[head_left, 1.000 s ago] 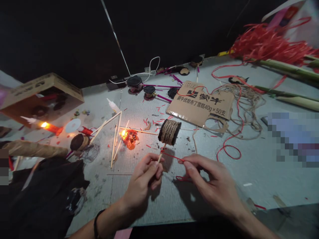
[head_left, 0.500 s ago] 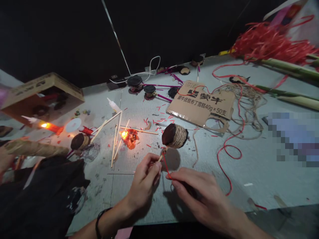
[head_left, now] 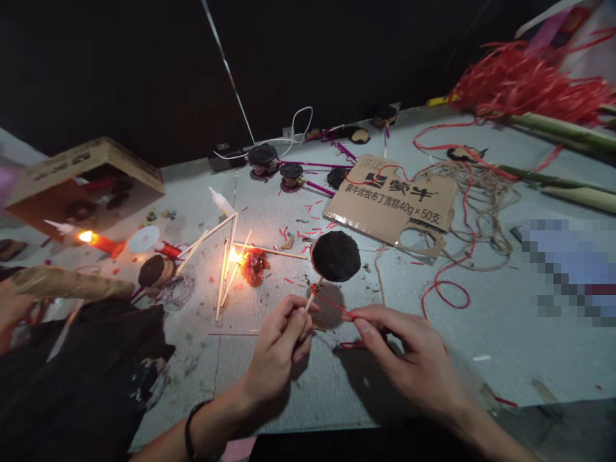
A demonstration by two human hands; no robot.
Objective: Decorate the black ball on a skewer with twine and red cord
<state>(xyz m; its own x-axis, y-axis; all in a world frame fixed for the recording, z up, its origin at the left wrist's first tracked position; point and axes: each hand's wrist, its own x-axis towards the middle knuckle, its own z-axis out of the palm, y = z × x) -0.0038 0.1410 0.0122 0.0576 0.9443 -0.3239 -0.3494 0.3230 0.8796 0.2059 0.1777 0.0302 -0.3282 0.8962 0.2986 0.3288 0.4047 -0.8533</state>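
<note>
My left hand [head_left: 283, 337] is closed round the wooden stick of a small rattle drum [head_left: 337, 256], whose round black face is turned up toward me. Red cord [head_left: 332, 301] is wound round the stick just below the drum and runs taut to the right. Its other part is pinched between the thumb and forefinger of my right hand [head_left: 404, 350], and a loose bit hangs under the fingers. Behind the drum lies a flattened cardboard piece [head_left: 375, 208] with printed characters.
A lit candle flame [head_left: 235, 255] burns beside red melted wax [head_left: 255, 266] and loose sticks [head_left: 222, 282]. Another flame [head_left: 85, 237] glows at left, near a cardboard box [head_left: 120, 163] and another person's hand [head_left: 14, 314]. Finished-looking drums [head_left: 262, 158], twine [head_left: 495, 212] and red strips [head_left: 524, 83] lie farther back.
The drum has turned, so its black face shows instead of its rope-wrapped side. My right hand has moved right and slightly up, drawing the red cord sideways. My left hand keeps its hold.
</note>
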